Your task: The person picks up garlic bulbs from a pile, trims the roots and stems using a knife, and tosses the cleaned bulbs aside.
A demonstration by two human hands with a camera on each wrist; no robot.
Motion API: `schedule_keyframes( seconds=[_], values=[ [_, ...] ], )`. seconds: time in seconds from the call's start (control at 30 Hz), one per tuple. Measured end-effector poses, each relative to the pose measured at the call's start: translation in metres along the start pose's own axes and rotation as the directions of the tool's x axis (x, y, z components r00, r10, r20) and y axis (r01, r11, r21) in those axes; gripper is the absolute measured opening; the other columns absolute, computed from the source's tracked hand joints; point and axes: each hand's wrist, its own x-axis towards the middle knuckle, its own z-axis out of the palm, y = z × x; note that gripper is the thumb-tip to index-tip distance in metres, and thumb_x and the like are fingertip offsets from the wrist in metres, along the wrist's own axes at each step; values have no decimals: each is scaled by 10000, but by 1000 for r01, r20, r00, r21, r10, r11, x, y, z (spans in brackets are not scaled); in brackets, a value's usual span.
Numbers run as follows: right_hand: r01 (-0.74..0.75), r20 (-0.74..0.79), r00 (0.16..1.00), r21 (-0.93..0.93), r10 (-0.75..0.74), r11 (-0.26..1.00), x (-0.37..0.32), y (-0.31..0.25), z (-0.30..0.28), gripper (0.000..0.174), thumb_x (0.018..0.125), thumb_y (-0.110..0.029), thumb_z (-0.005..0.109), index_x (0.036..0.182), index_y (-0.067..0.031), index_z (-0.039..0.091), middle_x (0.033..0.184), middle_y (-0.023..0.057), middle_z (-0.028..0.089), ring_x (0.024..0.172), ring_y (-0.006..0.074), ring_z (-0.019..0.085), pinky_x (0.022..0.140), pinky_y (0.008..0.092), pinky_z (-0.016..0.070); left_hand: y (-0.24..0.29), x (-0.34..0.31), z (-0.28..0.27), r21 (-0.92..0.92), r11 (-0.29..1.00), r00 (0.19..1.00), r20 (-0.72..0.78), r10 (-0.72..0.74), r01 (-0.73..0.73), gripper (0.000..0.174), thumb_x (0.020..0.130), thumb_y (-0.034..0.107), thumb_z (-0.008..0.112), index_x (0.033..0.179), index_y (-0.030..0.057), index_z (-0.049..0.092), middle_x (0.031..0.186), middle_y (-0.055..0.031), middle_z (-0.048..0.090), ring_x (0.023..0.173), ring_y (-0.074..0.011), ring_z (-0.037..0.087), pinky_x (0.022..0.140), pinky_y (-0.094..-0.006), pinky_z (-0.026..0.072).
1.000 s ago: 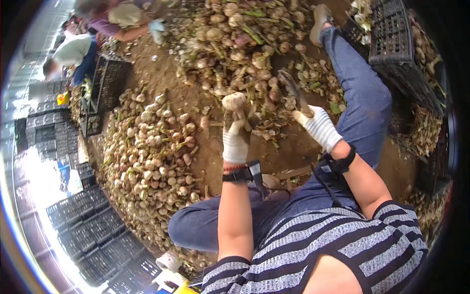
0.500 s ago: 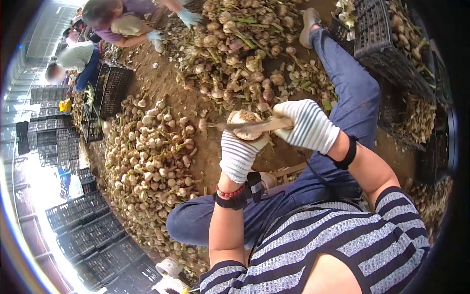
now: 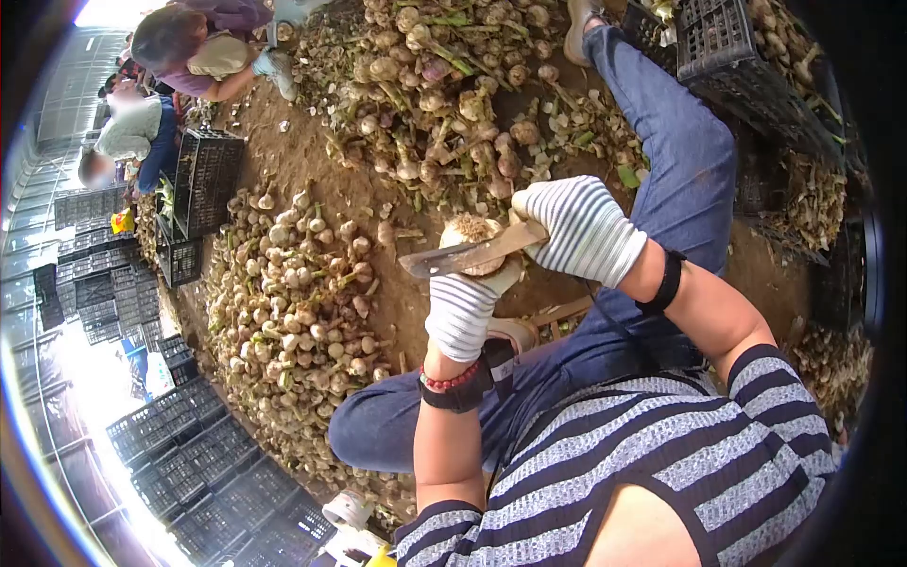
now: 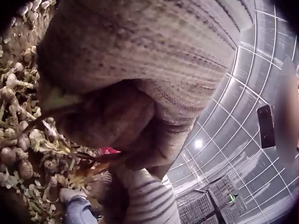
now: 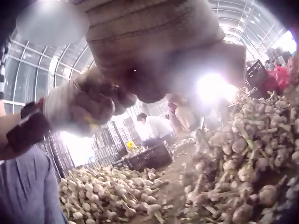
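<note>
Knife (image 3: 439, 261) held across a garlic bulb (image 3: 466, 229) beside heaped garlic (image 3: 293, 302).
Gloved left grip (image 3: 463, 310) clamps the bulb; gloved right grip (image 3: 586, 230) is curled round the knife.

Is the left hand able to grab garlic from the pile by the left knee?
Probably not: the left hand holds a bulb, the blade across it, though the pile looks near.

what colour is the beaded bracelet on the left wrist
Red; the bracelet shows best in the head view.
</note>
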Motion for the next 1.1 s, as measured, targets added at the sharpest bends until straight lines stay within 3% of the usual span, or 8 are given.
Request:
schedule_keyframes(
  seconds=[0.4, 0.57, 0.67, 0.73, 0.83, 0.87, 0.93, 1.1],
  values=[
    [-26, 49, 999, 111, 21, 994, 5, 28, 39, 98, 714, -183, 598, 756, -95, 615, 675, 138, 614, 661, 340, 615, 597, 412, 491, -23, -4, 9, -358, 933, 998, -61, -11, -12, 297, 728, -4, 668, 1011, 10, 580, 816, -18, 587, 773, -103, 542, 721, -262, 465],
    [-491, 79, 862, -119, 502, 863, 7, 103, 43, 226, 793, -258, 564, 804, -51, 653, 752, 185, 638, 696, 358, 627, 649, 418, 507, 29, -24, -12, 46, 984, 983, -53, 173, -171, 297, 683, 76, 747, 924, 78, 574, 852, -12, 620, 806, -132, 585, 749, -274, 490],
    [-438, 21, 899, 62, 438, 897, 6, 70, 38, 221, 806, -252, 573, 845, -45, 639, 770, 199, 633, 709, 376, 614, 645, 415, 498, 0, -9, -8, -478, 875, 995, -98, 36, -79, 364, 745, 157, 739, 1042, 120, 532, 968, -32, 599, 871, -207, 596, 802, -368, 514],
    [-431, 46, 902, 132, 429, 893, 5, 65, 39, 226, 817, -246, 587, 871, -32, 639, 765, 202, 638, 679, 337, 623, 634, 385, 495, -24, 23, -5, -949, 315, 969, -61, -239, 18, 286, 804, 303, 663, 1025, 155, 556, 1011, -41, 571, 919, -218, 558, 828, -441, 516],
    [-597, 120, 798, 299, 591, 745, -5, 71, 43, 240, 826, -235, 599, 902, -10, 636, 728, 184, 639, 634, 269, 618, 616, 353, 487, -27, 36, -4, -971, 224, 898, -175, -403, -88, 285, 812, 341, 639, 1017, 157, 567, 1030, -50, 561, 937, -219, 538, 829, -448, 514],
    [-610, 84, 777, 344, 623, 714, -9, 75, 47, 257, 836, -231, 602, 922, 10, 630, 710, 169, 635, 615, 227, 603, 604, 335, 477, -29, 33, 2, -846, 497, 838, -404, -367, -191, 213, 804, 238, 670, 967, 149, 566, 962, -28, 575, 882, -201, 557, 797, -402, 519],
    [-615, 83, 773, 339, 629, 712, -11, 76, 54, 256, 835, -232, 602, 918, 9, 630, 713, 170, 635, 618, 236, 604, 607, 338, 479, -34, 28, -1, -786, 556, 852, -464, -243, -270, 336, 731, 15, 750, 941, 167, 536, 971, 25, 565, 816, -154, 576, 731, -306, 537],
    [-587, 86, 796, 345, 599, 732, -3, 53, 67, 241, 820, -239, 619, 852, 0, 624, 746, 207, 630, 698, 365, 615, 633, 366, 488, -48, 36, 8, -929, 322, 823, -324, -466, -183, 237, 812, 0, 662, 905, 173, 528, 898, 25, 575, 818, -137, 575, 748, -286, 535]
  ],
)
